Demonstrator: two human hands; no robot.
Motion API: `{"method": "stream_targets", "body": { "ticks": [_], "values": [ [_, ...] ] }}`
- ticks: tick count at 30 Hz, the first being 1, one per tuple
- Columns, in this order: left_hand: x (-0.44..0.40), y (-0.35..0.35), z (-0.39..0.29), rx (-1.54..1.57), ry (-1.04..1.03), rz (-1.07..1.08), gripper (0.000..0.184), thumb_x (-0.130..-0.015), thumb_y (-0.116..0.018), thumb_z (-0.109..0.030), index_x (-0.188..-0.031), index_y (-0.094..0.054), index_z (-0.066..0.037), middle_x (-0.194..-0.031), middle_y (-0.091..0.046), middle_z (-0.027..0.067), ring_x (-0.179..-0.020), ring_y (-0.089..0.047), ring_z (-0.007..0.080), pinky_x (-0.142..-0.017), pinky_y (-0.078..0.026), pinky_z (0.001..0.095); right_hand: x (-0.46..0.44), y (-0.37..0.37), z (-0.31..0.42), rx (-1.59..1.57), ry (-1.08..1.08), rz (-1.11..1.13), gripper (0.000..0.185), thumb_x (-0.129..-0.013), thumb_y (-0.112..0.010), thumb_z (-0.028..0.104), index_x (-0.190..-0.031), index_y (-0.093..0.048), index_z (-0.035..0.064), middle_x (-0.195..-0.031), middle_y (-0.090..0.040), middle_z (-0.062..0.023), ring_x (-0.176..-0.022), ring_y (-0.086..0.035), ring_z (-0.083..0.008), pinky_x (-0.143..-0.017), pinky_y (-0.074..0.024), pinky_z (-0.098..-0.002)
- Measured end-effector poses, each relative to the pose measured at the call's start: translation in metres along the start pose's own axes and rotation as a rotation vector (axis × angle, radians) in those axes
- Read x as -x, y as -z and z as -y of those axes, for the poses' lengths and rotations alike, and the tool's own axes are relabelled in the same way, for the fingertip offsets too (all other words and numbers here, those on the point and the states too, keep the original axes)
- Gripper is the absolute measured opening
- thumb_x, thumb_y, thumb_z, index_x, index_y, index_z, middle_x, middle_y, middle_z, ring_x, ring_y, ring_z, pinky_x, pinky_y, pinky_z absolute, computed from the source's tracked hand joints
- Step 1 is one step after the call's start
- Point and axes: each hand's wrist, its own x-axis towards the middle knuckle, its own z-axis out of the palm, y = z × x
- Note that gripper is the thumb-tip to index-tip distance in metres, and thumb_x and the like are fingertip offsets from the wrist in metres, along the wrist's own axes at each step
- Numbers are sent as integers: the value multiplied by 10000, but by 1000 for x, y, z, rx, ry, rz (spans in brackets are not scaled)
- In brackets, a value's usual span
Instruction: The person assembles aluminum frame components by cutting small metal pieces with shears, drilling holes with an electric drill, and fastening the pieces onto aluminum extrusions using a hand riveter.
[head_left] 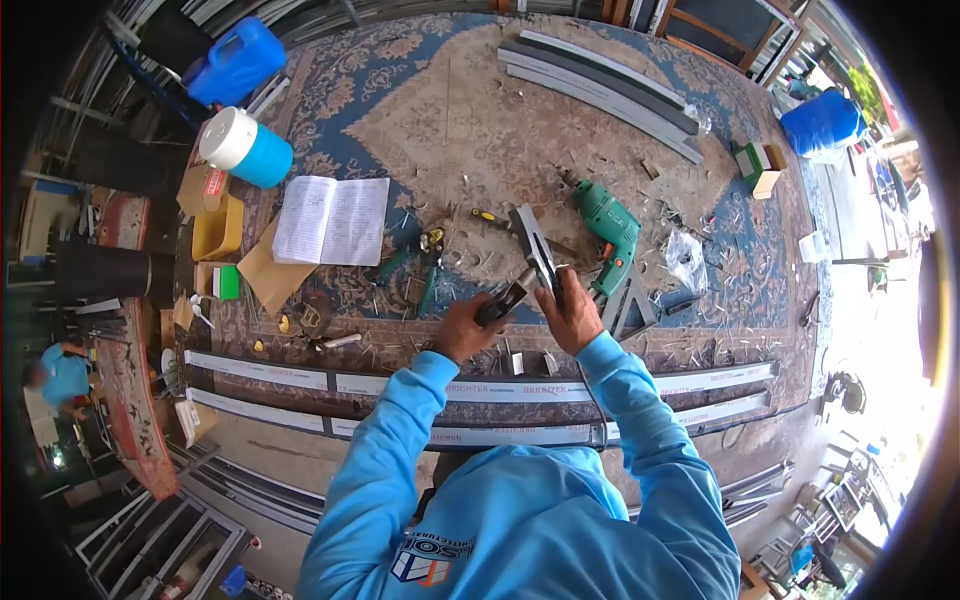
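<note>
My left hand (467,328) is closed round the dark handle of a tool (503,303), whose metal head points up and to the right. In my right hand (572,318) is a short dark metal profile (534,243), held by its lower end and tilted up to the left. The tool's head lies close beside the profile; whether they touch is unclear. Just right of the profile rests a green power drill (609,232). A yellow-and-black screwdriver (489,217) lies to the left, with green-handled pliers (431,270) further left.
Long white-wrapped profiles (480,387) run along the near table edge. More profiles (600,88) lie at the back. An open notebook (331,221), a blue-white jug (246,147) and a yellow bin (217,228) stand left. Screws litter the carpet. Another person (64,375) is far left.
</note>
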Motion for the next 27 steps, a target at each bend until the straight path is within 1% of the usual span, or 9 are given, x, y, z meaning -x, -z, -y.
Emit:
{"method": "stream_targets", "body": {
  "ticks": [3,6,9,13,16,19,22,25,27],
  "values": [
    [2,5,2,-34,-52,-99,365,-881,-800,-350,-938,-644,-24,-692,-634,207,-641,-614,453,-553,-456,461,-8,0,15,15,-25,63,439,-971,-658,324,-1207,-465,8,-968,-633,-297,-923,-637,-506,-769,-506,-539],
    [33,27,13,-406,-123,-175,396,-902,-764,-251,-1170,-588,-19,-950,-700,236,-809,-686,461,-619,-521,471,-15,-5,12,66,1,-13,432,-963,-667,313,-1201,-465,14,-990,-630,-282,-899,-638,-495,-733,-510,-541],
    [53,83,-55,-435,271,232,497,-928,-722,-199,-1333,-499,-16,-1198,-639,262,-1014,-657,460,-796,-540,473,-24,2,20,111,41,17,425,-958,-674,313,-1193,-471,23,-1022,-618,-267,-878,-640,-482,-706,-515,-534],
    [21,30,21,-168,-329,-17,604,-932,-727,-201,-1445,-447,-49,-1462,-434,245,-1314,-456,431,-1064,-409,486,-19,-2,29,68,130,82,427,-955,-673,292,-1215,-475,17,-1004,-614,-259,-886,-635,-489,-708,-509,-539],
    [22,14,35,122,-105,79,505,-880,-800,-261,-1292,-587,-61,-1125,-680,197,-966,-659,347,-790,-514,435,-11,-1,27,46,113,58,418,-953,-671,271,-1222,-476,16,-983,-617,-263,-871,-637,-490,-695,-506,-541],
    [11,-2,36,-18,54,48,446,-865,-818,-276,-1207,-626,-63,-956,-714,163,-758,-658,350,-681,-515,424,-12,0,34,39,88,93,412,-954,-670,273,-1214,-477,18,-971,-620,-261,-857,-640,-487,-695,-508,-539],
    [7,9,31,-78,43,99,459,-887,-787,-254,-1249,-589,-51,-964,-710,181,-744,-658,413,-685,-530,462,-12,-4,37,76,99,51,404,-953,-671,280,-1197,-478,21,-963,-622,-255,-851,-639,-485,-693,-510,-536],
    [38,32,20,-396,-201,-159,495,-915,-740,-231,-1313,-528,-24,-1033,-697,215,-764,-660,465,-703,-551,502,-19,1,34,112,33,44,395,-956,-667,299,-1163,-478,22,-971,-618,-251,-859,-639,-485,-700,-511,-532],
    [62,70,-38,-407,14,72,525,-930,-708,-207,-1361,-483,-8,-1158,-649,258,-903,-657,475,-775,-555,512,-21,3,30,116,49,56,399,-957,-667,305,-1162,-477,20,-978,-620,-262,-867,-641,-488,-710,-509,-536]
  ]
}}
